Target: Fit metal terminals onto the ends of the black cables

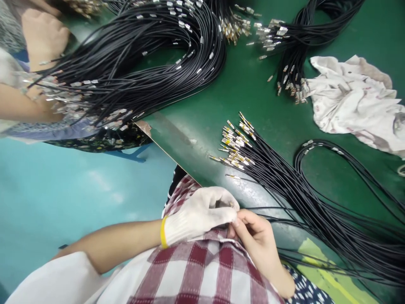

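My left hand (202,213), in a white knit glove with a yellow cuff, is closed in a pinch in front of my body. My bare right hand (257,238) meets it fingertip to fingertip, thumb and forefinger pressed together. Between them is the end of a thin black cable (259,208), its tip mostly covered by the fingers. Just beyond my hands, a bundle of black cables (284,181) with silvery and yellowish metal terminals (236,145) lies on the green table (196,152).
A large looped bundle of black cables (202,63) hangs partly over the table edge beside another person's arm (28,103). More cables (316,31) lie at the back, near a crumpled white cloth (357,97). Yellow-green material (329,270) sits under cables at lower right.
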The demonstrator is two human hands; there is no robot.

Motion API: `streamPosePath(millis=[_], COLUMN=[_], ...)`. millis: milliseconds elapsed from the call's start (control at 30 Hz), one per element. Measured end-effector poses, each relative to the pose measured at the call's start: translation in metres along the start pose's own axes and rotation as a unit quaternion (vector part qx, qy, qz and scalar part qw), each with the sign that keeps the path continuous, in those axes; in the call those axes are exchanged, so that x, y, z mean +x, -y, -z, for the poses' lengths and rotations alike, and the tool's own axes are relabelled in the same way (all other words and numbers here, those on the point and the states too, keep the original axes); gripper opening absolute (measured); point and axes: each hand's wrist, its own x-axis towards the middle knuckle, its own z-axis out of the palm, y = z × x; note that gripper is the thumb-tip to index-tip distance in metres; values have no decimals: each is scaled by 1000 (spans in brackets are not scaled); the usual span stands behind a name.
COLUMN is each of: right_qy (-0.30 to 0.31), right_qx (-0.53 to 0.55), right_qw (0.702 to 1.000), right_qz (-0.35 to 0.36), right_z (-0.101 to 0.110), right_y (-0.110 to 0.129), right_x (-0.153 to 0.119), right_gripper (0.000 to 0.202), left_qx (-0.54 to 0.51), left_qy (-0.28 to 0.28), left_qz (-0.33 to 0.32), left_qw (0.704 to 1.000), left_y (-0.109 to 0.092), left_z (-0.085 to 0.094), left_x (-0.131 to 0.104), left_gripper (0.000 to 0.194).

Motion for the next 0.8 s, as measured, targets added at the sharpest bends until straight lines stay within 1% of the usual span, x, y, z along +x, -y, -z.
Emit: streamPosePath(millis=[100,200,400,567,700,800], right_qy=[-5,-3,-3,0,8,9], right_qx=[6,-7,-25,-15,-21,-18], right_qw=[1000,1000,1000,1000,1000,999], right_qz=[2,1,4,4,-13,-28], right_z=[-2,-2,-3,-3,-1,-1], right_y=[-2,-2,-2,-5,-6,-6], right_x=[-1,-3,-2,-4,-5,-4], right_gripper=[35,37,40,40,43,45], left_qx=[-47,-94,-97,-80,-75,-68], left_qy=[1,0,-10,-13,-2,-7], left_qz=[34,54,83,60,39,37], left_qw=[998,994,992,995,996,997], left_y=[1,2,-1,4,9,8], left_z=[-4,-6,-9,-8,-7,-7], left_x=[-1,-1,-3,-3,-1,-1], left_gripper=[8,5,5,4,3,3])
